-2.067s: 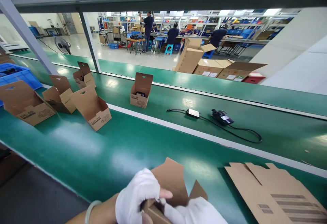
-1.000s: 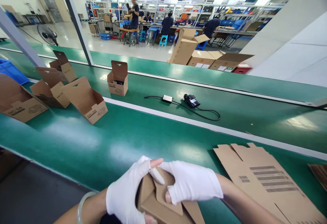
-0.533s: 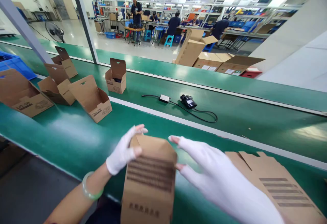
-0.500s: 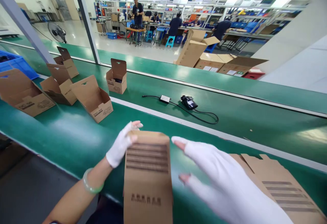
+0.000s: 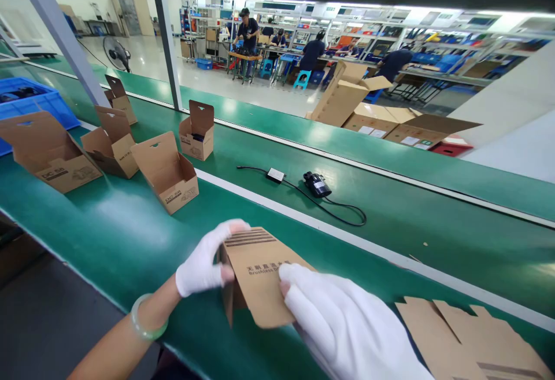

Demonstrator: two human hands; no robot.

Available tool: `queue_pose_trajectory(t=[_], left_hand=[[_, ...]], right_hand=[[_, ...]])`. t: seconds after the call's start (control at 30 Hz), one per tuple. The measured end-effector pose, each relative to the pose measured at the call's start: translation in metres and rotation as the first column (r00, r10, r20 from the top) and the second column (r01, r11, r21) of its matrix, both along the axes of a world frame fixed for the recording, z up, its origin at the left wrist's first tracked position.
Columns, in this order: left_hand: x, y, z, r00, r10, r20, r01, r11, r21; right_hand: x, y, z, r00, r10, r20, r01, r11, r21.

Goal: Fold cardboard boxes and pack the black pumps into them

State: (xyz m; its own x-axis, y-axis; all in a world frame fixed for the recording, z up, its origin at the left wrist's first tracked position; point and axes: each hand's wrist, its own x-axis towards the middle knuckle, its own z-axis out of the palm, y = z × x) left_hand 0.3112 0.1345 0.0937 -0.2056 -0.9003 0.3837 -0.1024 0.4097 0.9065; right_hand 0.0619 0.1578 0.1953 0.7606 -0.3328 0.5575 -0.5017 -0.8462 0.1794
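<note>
A partly folded brown cardboard box (image 5: 262, 287) with dark stripes and printed lettering is between my hands over the near green belt. My left hand (image 5: 203, 264), in a white glove with bare fingertips, grips its far left end, thumb on the near side. My right hand (image 5: 342, 316), gloved alike, holds the printed flap at its right edge; its thumb is hidden. To the lower right lie flat cardboard blanks (image 5: 472, 334). Beyond the white strip rests a black motor-like pump (image 5: 317, 184) with a cable and a small labelled module (image 5: 276, 175).
Open cardboard boxes (image 5: 167, 174) stand at the left, several together. One smaller open box (image 5: 197, 131) has something dark inside. A blue crate (image 5: 39, 102) is at the far left. A grey post (image 5: 168, 50) rises behind the belt. Several people work at benches in the background.
The box has tilted, bringing its printed flap round to face up. My right hand has moved left from open air onto the flap. My left hand stays on the box.
</note>
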Motion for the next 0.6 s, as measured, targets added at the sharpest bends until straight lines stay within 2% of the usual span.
queue_pose_trajectory(t=[0.03, 0.07, 0.13, 0.17, 0.2, 0.23, 0.3, 0.33, 0.4, 0.47, 0.5, 0.53, 0.6], left_hand=[[0.001, 0.003, 0.004, 0.995, -0.071, 0.074, 0.078, 0.992, -0.096], [0.001, 0.005, 0.008, 0.988, -0.092, 0.121, 0.11, 0.983, -0.147], [0.001, 0.004, 0.017, 0.986, -0.03, 0.163, 0.053, 0.99, -0.134], [0.001, 0.002, 0.02, 0.985, -0.001, 0.17, 0.016, 0.996, -0.084], [0.002, -0.002, 0.023, 0.983, 0.014, 0.183, -0.008, 1.0, -0.029], [0.004, -0.006, 0.025, 0.98, 0.025, 0.2, -0.03, 0.999, 0.018], [0.012, -0.015, 0.026, 0.972, 0.074, 0.224, -0.094, 0.992, 0.079], [0.018, -0.021, 0.026, 0.969, 0.107, 0.224, -0.132, 0.986, 0.101], [0.031, -0.031, 0.024, 0.965, 0.167, 0.201, -0.198, 0.969, 0.148], [0.045, -0.04, 0.026, 0.955, 0.246, 0.164, -0.273, 0.947, 0.172], [0.05, -0.043, 0.029, 0.95, 0.278, 0.145, -0.3, 0.94, 0.165], [0.055, -0.046, 0.033, 0.946, 0.296, 0.135, -0.314, 0.939, 0.143], [0.06, -0.045, 0.044, 0.944, 0.303, 0.127, -0.311, 0.949, 0.049]], right_hand=[[0.006, -0.004, 0.003, 0.999, -0.029, -0.02, 0.028, 0.999, -0.041], [0.013, -0.009, 0.005, 0.998, -0.054, -0.036, 0.052, 0.996, -0.071], [0.029, -0.019, 0.008, 0.996, -0.084, -0.025, 0.083, 0.995, -0.053], [0.036, -0.026, 0.01, 0.996, -0.083, 0.009, 0.083, 0.996, 0.027], [0.041, -0.034, 0.012, 0.994, -0.088, 0.059, 0.077, 0.984, 0.161], [0.043, -0.045, 0.014, 0.985, -0.119, 0.128, 0.074, 0.947, 0.314], [0.041, -0.074, 0.017, 0.922, -0.281, 0.266, 0.098, 0.834, 0.543], [0.035, -0.093, 0.017, 0.871, -0.391, 0.298, 0.145, 0.783, 0.605], [0.019, -0.139, 0.011, 0.755, -0.59, 0.284, 0.325, 0.714, 0.62], [0.0, -0.19, -0.008, 0.683, -0.721, 0.12, 0.542, 0.609, 0.579], [-0.009, -0.214, -0.021, 0.617, -0.786, -0.038, 0.665, 0.496, 0.559], [-0.017, -0.236, -0.036, 0.527, -0.823, -0.212, 0.767, 0.352, 0.537], [-0.028, -0.271, -0.067, 0.471, -0.817, -0.333, 0.807, 0.246, 0.537]])
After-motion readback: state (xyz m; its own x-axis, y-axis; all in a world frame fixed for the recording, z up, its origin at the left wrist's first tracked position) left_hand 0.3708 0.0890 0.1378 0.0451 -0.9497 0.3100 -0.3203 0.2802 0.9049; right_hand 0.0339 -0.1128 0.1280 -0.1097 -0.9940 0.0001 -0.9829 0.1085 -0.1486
